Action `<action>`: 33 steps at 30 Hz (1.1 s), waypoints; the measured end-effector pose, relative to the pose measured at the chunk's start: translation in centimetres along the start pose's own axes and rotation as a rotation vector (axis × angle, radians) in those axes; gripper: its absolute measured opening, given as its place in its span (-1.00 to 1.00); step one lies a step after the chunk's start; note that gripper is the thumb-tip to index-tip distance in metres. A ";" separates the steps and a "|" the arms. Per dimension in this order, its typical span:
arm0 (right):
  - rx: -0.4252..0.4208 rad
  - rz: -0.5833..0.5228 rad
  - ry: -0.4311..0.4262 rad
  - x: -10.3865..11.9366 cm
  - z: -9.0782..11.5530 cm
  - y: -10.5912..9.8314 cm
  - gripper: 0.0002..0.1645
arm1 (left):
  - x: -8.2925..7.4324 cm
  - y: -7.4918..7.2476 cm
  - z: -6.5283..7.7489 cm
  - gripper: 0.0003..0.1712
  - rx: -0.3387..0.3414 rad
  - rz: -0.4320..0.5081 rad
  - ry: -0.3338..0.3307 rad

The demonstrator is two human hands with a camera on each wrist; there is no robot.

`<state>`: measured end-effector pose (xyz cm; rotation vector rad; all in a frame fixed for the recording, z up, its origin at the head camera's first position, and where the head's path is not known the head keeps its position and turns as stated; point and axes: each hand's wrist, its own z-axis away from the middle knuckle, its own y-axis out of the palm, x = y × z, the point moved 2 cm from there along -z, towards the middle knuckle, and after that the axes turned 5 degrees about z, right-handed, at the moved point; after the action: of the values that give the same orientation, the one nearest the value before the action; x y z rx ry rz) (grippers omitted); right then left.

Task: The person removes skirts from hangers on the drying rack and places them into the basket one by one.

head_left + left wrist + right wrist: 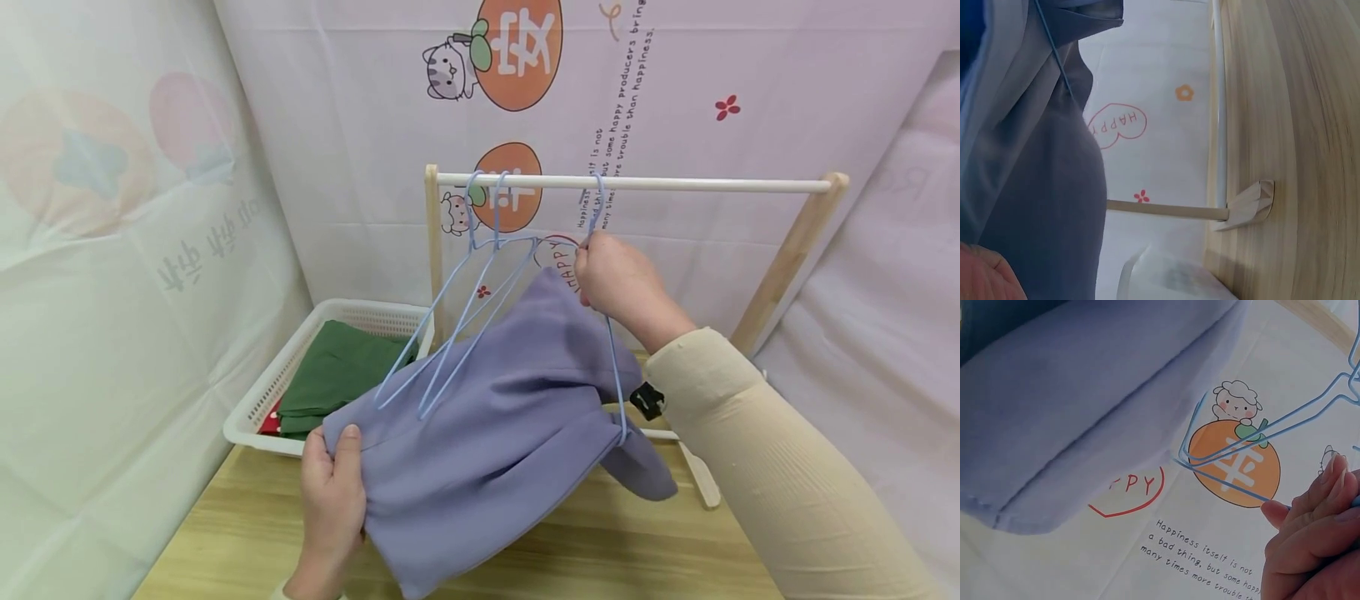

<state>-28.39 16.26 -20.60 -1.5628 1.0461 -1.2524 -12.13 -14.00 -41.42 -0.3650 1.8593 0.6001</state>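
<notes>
A lavender-grey garment (pixel 495 467) hangs slanted over the table, its exact kind unclear. With thumb in front, my left hand (pixel 333 492) grips its lower left edge. My right hand (pixel 622 283) holds a light blue wire hanger (pixel 615 367) near its neck, the hook over the rack's white rod (pixel 697 184). That hanger's side wire runs down across the garment's right part; how far the cloth sits on it is partly hidden. Two more blue hangers (pixel 442 292) hang to the left, their lower wires in front of the cloth. In the right wrist view the right hand (pixel 1316 544) has its fingers curled.
A white basket (pixel 251 408) with folded green cloth (pixel 337 375) and a bit of red cloth (pixel 270 421) stands left behind the garment. The rack's wooden posts (pixel 787 258) stand on the wooden table (pixel 217 517). Printed white curtains (pixel 360 100) surround the table.
</notes>
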 end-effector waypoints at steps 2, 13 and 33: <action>0.000 0.000 -0.002 0.0 0.1 0.0 -0.52 | -0.1 -0.2 -0.1 -0.67 0.003 0.009 0.003; -0.007 0.013 -0.012 -0.2 0.0 0.0 -0.51 | -0.8 -1.2 -0.9 -0.66 0.025 0.043 0.033; -0.004 0.014 -0.010 -0.4 0.2 0.0 -0.53 | -3.4 -2.0 -2.8 -0.83 0.113 -0.030 0.071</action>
<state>-28.26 16.69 -20.78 -1.5608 1.0520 -1.2330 -12.03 -17.39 -37.89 -0.3425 1.9429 0.4644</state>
